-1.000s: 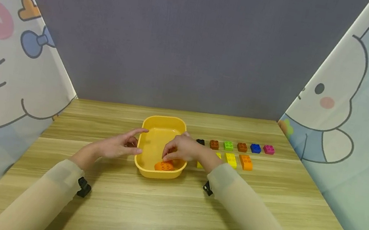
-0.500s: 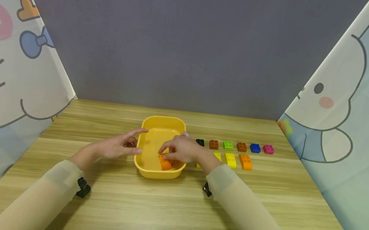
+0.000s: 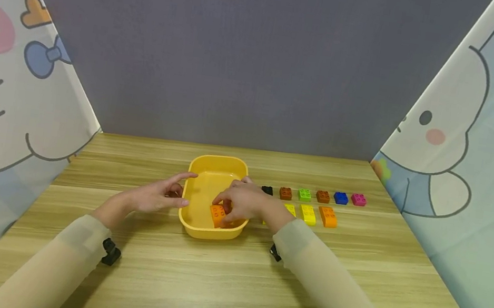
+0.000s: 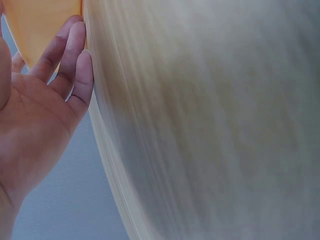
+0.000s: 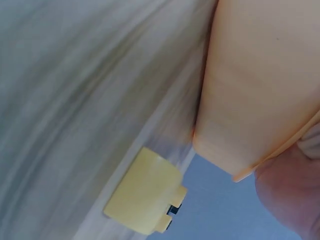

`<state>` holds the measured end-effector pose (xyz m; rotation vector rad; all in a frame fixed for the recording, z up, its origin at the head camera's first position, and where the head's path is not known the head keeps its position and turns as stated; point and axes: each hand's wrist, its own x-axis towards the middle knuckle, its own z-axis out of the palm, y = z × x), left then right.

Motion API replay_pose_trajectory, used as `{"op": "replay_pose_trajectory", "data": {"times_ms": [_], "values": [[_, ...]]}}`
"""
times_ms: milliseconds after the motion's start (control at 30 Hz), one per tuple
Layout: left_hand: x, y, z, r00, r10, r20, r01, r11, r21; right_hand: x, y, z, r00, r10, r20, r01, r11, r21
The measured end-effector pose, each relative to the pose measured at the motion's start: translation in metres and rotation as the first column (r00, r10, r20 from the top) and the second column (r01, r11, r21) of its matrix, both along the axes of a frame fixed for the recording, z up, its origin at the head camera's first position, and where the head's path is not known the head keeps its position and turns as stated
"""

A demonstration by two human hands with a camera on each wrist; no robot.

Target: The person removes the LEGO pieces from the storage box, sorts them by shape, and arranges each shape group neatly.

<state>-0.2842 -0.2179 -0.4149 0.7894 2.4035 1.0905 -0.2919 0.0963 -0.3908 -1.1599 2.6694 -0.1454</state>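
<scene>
A yellow plastic bin [image 3: 200, 189] stands on the wooden table. Inside its near end, the right hand [image 3: 248, 200] pinches an orange toy building brick [image 3: 217, 215], studs facing up. The hand's back covers the brick's right side. At the bin's left rim is the left hand [image 3: 156, 196], thumb and index finger spread and reaching the rim. The left wrist view shows that hand's [image 4: 42, 112] fingers loosely extended against the bin's outer wall [image 4: 42, 27]. In the right wrist view, the bin wall hides most of the right hand [image 5: 289, 192] and all of the brick.
Right of the bin, a back row of small bricks runs from black [image 3: 267, 190] through brown, green [image 3: 305, 194] and blue [image 3: 341, 198] to pink [image 3: 359, 199]. Nearer lie yellow bricks [image 3: 308, 215] and an orange one [image 3: 328, 216]. A grey panel [image 3: 251, 59] rises behind the table.
Within the bin, the orange brick has turned from lying crosswise to lengthwise, and its studs now face up. The right hand has shifted its grip on it. The left hand stays put.
</scene>
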Motion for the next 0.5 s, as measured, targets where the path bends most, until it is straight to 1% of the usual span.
{"op": "replay_pose_trajectory", "data": {"times_ms": [133, 333, 500], "values": [[-0.0005, -0.0001, -0.0009, 1.0, -0.002, 0.005, 0.002, 1.0, 0.005, 0.0018, 0.0004, 0.0015, 1.0, -0.022, 0.021, 0.022, 0.999, -0.041], [-0.0008, -0.0007, -0.0015, 1.0, 0.001, 0.007, -0.001, 1.0, 0.007, 0.0033, 0.0024, 0.0025, 0.994, -0.06, 0.096, 0.071, 0.991, -0.117], [-0.0011, -0.0008, -0.0019, 1.0, -0.004, 0.01, 0.004, 1.0, 0.016, 0.0024, 0.0041, 0.0005, 0.991, -0.066, 0.115, 0.085, 0.981, -0.173]]}}
